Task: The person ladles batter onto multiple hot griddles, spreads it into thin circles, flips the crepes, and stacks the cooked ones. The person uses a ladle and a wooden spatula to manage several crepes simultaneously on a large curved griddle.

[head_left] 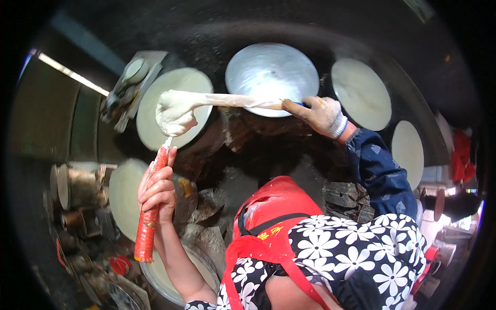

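Observation:
My bare left hand (159, 188) is closed around the red-wrapped handle (147, 232) of a tool, which I hold tilted upward. The tool's far end runs into a thick lump of white batter (175, 113), and its shape is hidden there. My right hand (321, 116), in a pale work glove, grips a long wooden stick (240, 101) by its right end. The stick's left end is also buried in the batter. Behind the lump lies a round griddle coated pale (181, 78). A bare, shiny griddle (273, 70) sits behind the stick, at the middle.
Pale-coated griddles stand at the right (360, 94), far right (408, 155) and left (123, 196). A wide vessel of pale batter (161, 276) is beside my left forearm. Rough blocks (345, 195) lie in the middle. A board with a small round lid (135, 70) is far left.

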Action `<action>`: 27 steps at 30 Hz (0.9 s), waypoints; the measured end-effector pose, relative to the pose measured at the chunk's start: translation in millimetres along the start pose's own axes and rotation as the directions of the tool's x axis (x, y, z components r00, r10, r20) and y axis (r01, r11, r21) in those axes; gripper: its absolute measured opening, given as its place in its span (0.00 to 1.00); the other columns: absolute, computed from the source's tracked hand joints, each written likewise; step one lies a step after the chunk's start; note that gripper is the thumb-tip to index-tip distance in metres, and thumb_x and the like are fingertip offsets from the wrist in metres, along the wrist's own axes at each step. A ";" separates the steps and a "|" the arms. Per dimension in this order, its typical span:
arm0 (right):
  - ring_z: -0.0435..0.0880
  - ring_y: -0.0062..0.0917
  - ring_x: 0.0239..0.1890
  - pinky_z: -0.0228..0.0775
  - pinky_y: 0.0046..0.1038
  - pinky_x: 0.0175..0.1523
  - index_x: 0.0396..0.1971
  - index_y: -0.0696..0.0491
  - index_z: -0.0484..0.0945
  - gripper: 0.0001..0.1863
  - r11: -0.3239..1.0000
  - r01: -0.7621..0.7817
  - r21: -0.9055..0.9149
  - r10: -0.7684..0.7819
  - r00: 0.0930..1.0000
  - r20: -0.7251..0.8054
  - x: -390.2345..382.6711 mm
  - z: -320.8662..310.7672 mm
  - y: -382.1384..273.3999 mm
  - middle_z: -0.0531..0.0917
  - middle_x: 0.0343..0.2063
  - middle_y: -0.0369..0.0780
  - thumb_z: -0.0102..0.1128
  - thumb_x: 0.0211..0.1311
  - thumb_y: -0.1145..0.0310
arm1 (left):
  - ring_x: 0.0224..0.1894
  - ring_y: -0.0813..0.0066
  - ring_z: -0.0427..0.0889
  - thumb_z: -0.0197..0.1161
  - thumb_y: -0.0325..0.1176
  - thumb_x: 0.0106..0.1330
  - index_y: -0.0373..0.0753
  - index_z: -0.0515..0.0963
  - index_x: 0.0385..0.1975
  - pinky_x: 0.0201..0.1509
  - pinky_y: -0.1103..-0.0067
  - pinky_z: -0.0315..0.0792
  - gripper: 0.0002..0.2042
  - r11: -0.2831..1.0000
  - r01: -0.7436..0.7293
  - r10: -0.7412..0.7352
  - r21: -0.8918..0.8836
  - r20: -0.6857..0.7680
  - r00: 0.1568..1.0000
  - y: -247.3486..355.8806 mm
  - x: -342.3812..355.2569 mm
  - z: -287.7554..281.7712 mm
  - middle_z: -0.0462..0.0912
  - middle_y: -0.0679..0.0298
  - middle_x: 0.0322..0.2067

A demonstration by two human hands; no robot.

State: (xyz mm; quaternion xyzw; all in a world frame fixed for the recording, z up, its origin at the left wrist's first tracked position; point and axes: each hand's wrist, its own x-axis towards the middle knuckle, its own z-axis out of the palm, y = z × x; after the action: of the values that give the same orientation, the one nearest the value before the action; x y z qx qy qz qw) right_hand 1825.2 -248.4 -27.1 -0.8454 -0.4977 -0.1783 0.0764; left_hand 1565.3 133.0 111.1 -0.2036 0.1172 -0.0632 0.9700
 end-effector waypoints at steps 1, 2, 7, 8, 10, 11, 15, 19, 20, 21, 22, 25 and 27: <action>0.81 0.29 0.21 0.76 0.34 0.24 0.70 0.24 0.75 0.32 0.998 -0.056 -0.001 0.056 0.998 0.038 -5.3 11.1 -8.0 0.75 0.24 0.35 0.60 0.68 0.67 | 0.14 0.73 0.75 0.39 0.38 0.86 0.22 0.44 0.78 0.12 0.76 0.76 0.31 0.999 0.037 -0.038 -0.010 -0.058 0.998 30.6 19.7 10.7 0.69 0.57 0.27; 0.82 0.31 0.22 0.77 0.36 0.25 0.71 0.25 0.74 0.31 0.995 -0.095 -0.013 0.096 0.991 0.092 -17.2 19.0 -2.9 0.76 0.26 0.36 0.59 0.69 0.66 | 0.14 0.73 0.75 0.40 0.37 0.85 0.22 0.43 0.78 0.12 0.76 0.77 0.31 0.999 0.032 -0.035 -0.035 -0.087 0.996 47.3 37.0 5.7 0.69 0.58 0.27; 0.84 0.37 0.23 0.76 0.39 0.24 0.72 0.25 0.72 0.30 0.952 -0.304 -0.029 0.289 0.863 0.415 -87.4 57.5 9.7 0.79 0.29 0.39 0.55 0.72 0.63 | 0.15 0.73 0.75 0.41 0.34 0.85 0.21 0.41 0.78 0.14 0.76 0.77 0.31 0.991 0.050 -0.082 -0.126 -0.265 0.961 111.6 112.5 -20.6 0.68 0.59 0.26; 0.84 0.37 0.23 0.76 0.39 0.24 0.72 0.25 0.71 0.30 0.946 -0.321 -0.037 0.303 0.843 0.444 -101.3 47.8 -19.0 0.79 0.29 0.39 0.54 0.72 0.63 | 0.15 0.73 0.75 0.41 0.34 0.85 0.22 0.41 0.78 0.14 0.76 0.77 0.31 0.991 0.056 -0.090 -0.125 -0.284 0.955 119.6 139.2 -21.4 0.68 0.60 0.26; 0.83 0.37 0.22 0.75 0.40 0.23 0.73 0.26 0.70 0.31 0.920 -0.388 -0.058 0.346 0.734 0.584 -115.2 49.0 -7.7 0.78 0.28 0.40 0.54 0.71 0.64 | 0.16 0.73 0.74 0.41 0.33 0.85 0.22 0.41 0.78 0.15 0.76 0.77 0.31 0.984 0.120 -0.158 -0.134 -0.320 0.934 136.6 199.2 -29.4 0.69 0.60 0.27; 0.82 0.37 0.21 0.74 0.40 0.22 0.73 0.26 0.70 0.32 0.925 -0.376 -0.049 0.323 0.713 0.622 -111.7 49.5 -5.8 0.77 0.27 0.40 0.53 0.70 0.66 | 0.17 0.73 0.74 0.41 0.33 0.85 0.23 0.40 0.79 0.16 0.76 0.77 0.31 0.985 0.129 -0.162 -0.116 -0.348 0.923 138.8 220.7 -28.4 0.69 0.60 0.27; 0.87 0.41 0.27 0.76 0.43 0.26 0.77 0.34 0.65 0.34 0.850 -0.524 0.065 0.340 0.637 0.691 -118.7 63.8 -24.5 0.83 0.32 0.42 0.54 0.70 0.63 | 0.18 0.74 0.73 0.45 0.30 0.83 0.25 0.44 0.79 0.18 0.76 0.75 0.30 0.970 0.224 -0.243 -0.097 -0.459 0.855 159.5 301.5 -45.5 0.69 0.60 0.27; 0.87 0.47 0.31 0.77 0.48 0.31 0.78 0.40 0.60 0.33 0.522 -0.841 0.144 0.621 0.490 0.612 -81.5 88.7 -54.6 0.84 0.33 0.46 0.55 0.77 0.57 | 0.19 0.78 0.72 0.46 0.28 0.80 0.21 0.51 0.74 0.21 0.79 0.73 0.27 0.947 0.322 -0.273 -0.011 -0.555 0.785 153.7 369.9 -65.2 0.70 0.63 0.27; 0.87 0.49 0.33 0.78 0.50 0.34 0.79 0.40 0.58 0.33 0.448 -0.871 0.203 0.670 0.478 0.569 -73.6 95.3 -59.8 0.85 0.34 0.47 0.54 0.78 0.57 | 0.20 0.79 0.73 0.47 0.27 0.80 0.20 0.54 0.71 0.22 0.79 0.72 0.25 0.938 0.344 -0.263 0.034 -0.577 0.773 154.6 384.6 -72.7 0.70 0.64 0.27; 0.87 0.50 0.33 0.78 0.52 0.35 0.79 0.40 0.58 0.33 0.393 -0.893 0.221 0.710 0.447 0.545 -62.8 102.6 -73.7 0.85 0.34 0.48 0.54 0.77 0.57 | 0.21 0.80 0.72 0.47 0.28 0.80 0.20 0.59 0.66 0.23 0.80 0.71 0.21 0.914 0.391 -0.252 0.109 -0.604 0.756 153.9 390.7 -78.2 0.69 0.66 0.26; 0.87 0.52 0.33 0.79 0.53 0.36 0.79 0.40 0.58 0.34 0.335 -0.910 0.243 0.744 0.414 0.524 -50.3 110.1 -85.9 0.85 0.35 0.49 0.54 0.77 0.57 | 0.22 0.81 0.72 0.47 0.29 0.79 0.20 0.65 0.60 0.24 0.81 0.71 0.18 0.877 0.446 -0.247 0.181 -0.626 0.740 151.6 397.0 -82.9 0.69 0.67 0.26; 0.87 0.54 0.34 0.79 0.56 0.39 0.79 0.39 0.58 0.33 0.225 -0.925 0.305 0.768 0.361 0.528 -12.2 127.0 -107.6 0.85 0.36 0.51 0.53 0.78 0.56 | 0.21 0.83 0.66 0.46 0.32 0.81 0.20 0.68 0.56 0.22 0.84 0.66 0.17 0.746 0.509 -0.127 0.429 -0.659 0.741 162.6 410.7 -102.1 0.66 0.70 0.24; 0.87 0.56 0.35 0.79 0.56 0.41 0.79 0.39 0.57 0.33 0.172 -0.936 0.308 0.784 0.319 0.533 -0.8 141.3 -120.3 0.85 0.37 0.52 0.51 0.79 0.56 | 0.20 0.83 0.66 0.50 0.36 0.82 0.29 0.69 0.48 0.21 0.83 0.64 0.13 0.546 0.545 0.057 0.636 -0.677 0.734 154.3 415.9 -106.1 0.66 0.69 0.24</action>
State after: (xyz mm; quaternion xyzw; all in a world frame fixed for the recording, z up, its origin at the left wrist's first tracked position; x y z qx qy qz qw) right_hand 1752.1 -146.4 -163.8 -0.9213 0.0428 0.1652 0.3493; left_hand 1951.1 162.1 -130.4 0.2763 0.3590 -0.3176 0.8330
